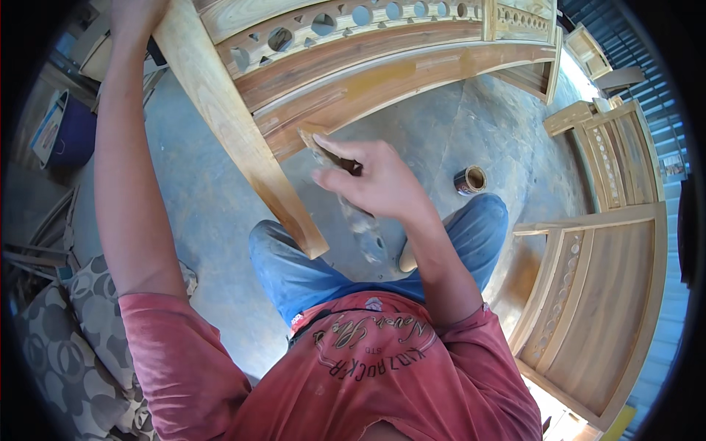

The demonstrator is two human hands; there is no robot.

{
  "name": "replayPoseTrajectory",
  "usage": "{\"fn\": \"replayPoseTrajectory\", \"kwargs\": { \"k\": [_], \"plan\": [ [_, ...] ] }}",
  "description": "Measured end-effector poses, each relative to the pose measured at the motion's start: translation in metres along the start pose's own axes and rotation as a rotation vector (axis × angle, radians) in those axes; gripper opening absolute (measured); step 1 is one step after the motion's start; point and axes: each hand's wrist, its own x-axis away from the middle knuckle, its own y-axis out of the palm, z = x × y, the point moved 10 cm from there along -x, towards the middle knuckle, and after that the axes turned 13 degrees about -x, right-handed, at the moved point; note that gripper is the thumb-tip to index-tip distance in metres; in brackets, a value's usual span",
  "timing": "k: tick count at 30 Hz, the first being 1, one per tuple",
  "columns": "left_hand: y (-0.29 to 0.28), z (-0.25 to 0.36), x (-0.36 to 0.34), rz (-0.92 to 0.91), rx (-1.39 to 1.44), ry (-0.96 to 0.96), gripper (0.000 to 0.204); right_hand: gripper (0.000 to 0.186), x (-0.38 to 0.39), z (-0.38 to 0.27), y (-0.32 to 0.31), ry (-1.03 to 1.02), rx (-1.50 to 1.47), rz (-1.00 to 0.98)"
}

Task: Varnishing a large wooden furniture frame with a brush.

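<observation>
My right hand (379, 180) is closed around a putty knife (315, 145), its flat end smeared yellowish-brown. That end is at the lower edge of a wooden headboard's curved bottom rail (368, 87); whether it touches the wood I cannot tell. Up at the top left edge, my left hand (136, 16) is against the upper part of the headboard's pale leg post (228, 121), its fingers out of sight. The post slants down to between my knees. Brownish filler patches mark the rail. Below my right hand lies a blurred, mottled greyish thing (368, 239) that I cannot make out.
An open tin (471, 180) with brown paste round its rim stands on the concrete floor by my right knee. More wooden panels (596, 294) lean along the blue corrugated wall at right. At left are a purple bin (72, 132) and patterned cushions (88, 331).
</observation>
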Motion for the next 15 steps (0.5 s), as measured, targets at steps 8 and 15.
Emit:
{"fn": "replayPoseTrajectory", "kwargs": {
  "k": [8,15],
  "plan": [
    [-0.052,-0.024,0.028,0.044,0.926,-0.472,0.062,0.053,0.028,0.009,0.002,-0.471,0.323,0.23],
    [-0.045,-0.021,0.027,-0.006,0.973,-0.529,0.067,0.052,0.014,0.006,0.051,-0.577,0.329,0.205]
  ]
}}
